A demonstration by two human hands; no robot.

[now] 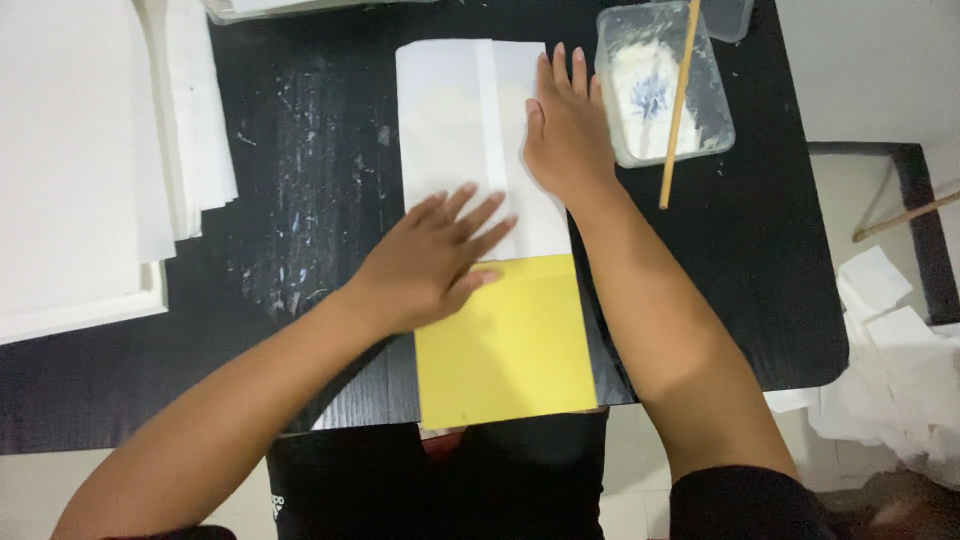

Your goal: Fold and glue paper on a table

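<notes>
Black wooden table (300,190), scuffed and flecked with white specks, over pale floor with crumpled white scraps (890,350) at right. Stacked white sheets (90,150) at left, clear plastic tub (660,85) of white paste with wooden stick (677,105) at far right. At centre, folded white paper (455,130) overlapping yellow sheet (505,350), pressed flat under left hand (430,265), fingers spread, and right hand (565,130), fingers straight and together.
</notes>
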